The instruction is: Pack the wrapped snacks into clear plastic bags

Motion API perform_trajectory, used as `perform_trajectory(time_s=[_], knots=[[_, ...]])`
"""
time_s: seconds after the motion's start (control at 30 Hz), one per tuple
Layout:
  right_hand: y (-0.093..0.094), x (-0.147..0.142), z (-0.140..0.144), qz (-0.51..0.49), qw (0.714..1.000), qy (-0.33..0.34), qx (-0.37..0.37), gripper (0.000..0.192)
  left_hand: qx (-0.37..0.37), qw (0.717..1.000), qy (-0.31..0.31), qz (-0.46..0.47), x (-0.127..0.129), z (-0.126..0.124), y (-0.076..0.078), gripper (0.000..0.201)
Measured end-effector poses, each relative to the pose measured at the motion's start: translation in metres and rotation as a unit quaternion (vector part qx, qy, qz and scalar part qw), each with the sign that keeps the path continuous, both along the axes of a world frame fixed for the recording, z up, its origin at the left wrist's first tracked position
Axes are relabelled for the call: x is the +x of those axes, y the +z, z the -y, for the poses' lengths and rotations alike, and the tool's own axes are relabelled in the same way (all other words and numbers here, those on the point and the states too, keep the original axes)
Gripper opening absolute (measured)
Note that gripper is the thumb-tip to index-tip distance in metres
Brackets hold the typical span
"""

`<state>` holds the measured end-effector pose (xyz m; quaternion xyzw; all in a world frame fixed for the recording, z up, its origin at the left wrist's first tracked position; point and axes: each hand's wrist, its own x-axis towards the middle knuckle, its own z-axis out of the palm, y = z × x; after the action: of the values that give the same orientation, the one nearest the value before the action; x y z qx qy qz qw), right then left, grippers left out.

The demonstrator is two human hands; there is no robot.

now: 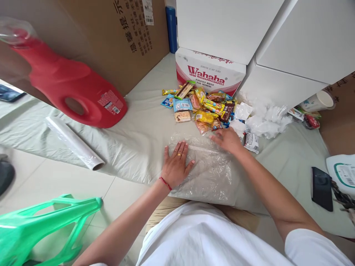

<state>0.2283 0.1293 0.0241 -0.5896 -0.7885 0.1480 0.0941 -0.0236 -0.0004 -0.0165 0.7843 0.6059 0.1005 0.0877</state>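
Note:
A sheet of clear plastic film (pixel 206 173) lies spread on the pale green cloth in front of me. My left hand (pixel 176 164) rests flat on its left part, fingers spread, with a ring and a red cord bracelet. Over the film's far right edge is my right hand (pixel 227 140), its fingers apart and slightly blurred, holding nothing that I can see. Just beyond its fingertips sits a heap of wrapped snacks (pixel 205 116). Crumpled clear plastic (pixel 267 120) lies to the right of the heap, and a small white packet (pixel 251 143) is beside my right wrist.
Behind the snacks stands a Wahaha carton (pixel 210 72) against white cabinets (pixel 222 26). A red detergent bottle (pixel 91 94) and a roll of plastic wrap (pixel 74 142) are on the left. A green plastic stool (pixel 47 225) stands lower left; a phone (pixel 321 188) lies right.

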Motion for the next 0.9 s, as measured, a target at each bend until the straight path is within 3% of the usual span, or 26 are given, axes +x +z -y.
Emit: perform_trajectory(time_s=[0.13, 0.23, 0.37, 0.43, 0.53, 0.63, 0.7, 0.77, 0.9], knots=[[-0.011, -0.015, 0.006, -0.003, 0.999, -0.001, -0.04, 0.012, 0.008, 1.0, -0.008, 0.005, -0.001, 0.001, 0.0, 0.071], [-0.008, -0.004, -0.005, -0.028, 0.999, -0.041, -0.018, 0.019, 0.014, 1.0, -0.003, 0.007, -0.002, 0.002, -0.001, 0.069], [0.011, 0.022, -0.024, -0.033, 0.991, -0.127, 0.011, 0.019, 0.011, 0.999, 0.031, 0.013, 0.0, 0.001, -0.004, 0.066], [0.022, 0.023, -0.031, -0.025, 0.992, -0.116, 0.037, 0.022, 0.006, 0.999, 0.046, 0.015, 0.002, 0.0, -0.005, 0.066], [0.031, 0.004, -0.04, -0.013, 0.993, -0.025, 0.112, 0.028, -0.002, 0.998, 0.058, 0.013, 0.002, -0.002, -0.006, 0.067], [0.026, -0.027, -0.052, 0.034, 0.993, 0.027, 0.114, 0.057, -0.005, 0.997, 0.069, 0.017, 0.001, -0.002, -0.005, 0.069], [0.02, -0.041, -0.062, 0.075, 0.994, 0.028, 0.069, 0.066, 0.006, 0.996, 0.081, 0.025, -0.001, -0.001, -0.004, 0.067], [0.017, -0.044, -0.071, 0.101, 0.994, 0.014, 0.046, 0.057, 0.031, 0.994, 0.1, 0.036, -0.002, 0.001, -0.004, 0.063], [0.024, -0.027, -0.077, 0.116, 0.985, -0.079, 0.098, 0.054, 0.07, 0.986, 0.135, 0.068, -0.003, 0.003, -0.008, 0.061]])
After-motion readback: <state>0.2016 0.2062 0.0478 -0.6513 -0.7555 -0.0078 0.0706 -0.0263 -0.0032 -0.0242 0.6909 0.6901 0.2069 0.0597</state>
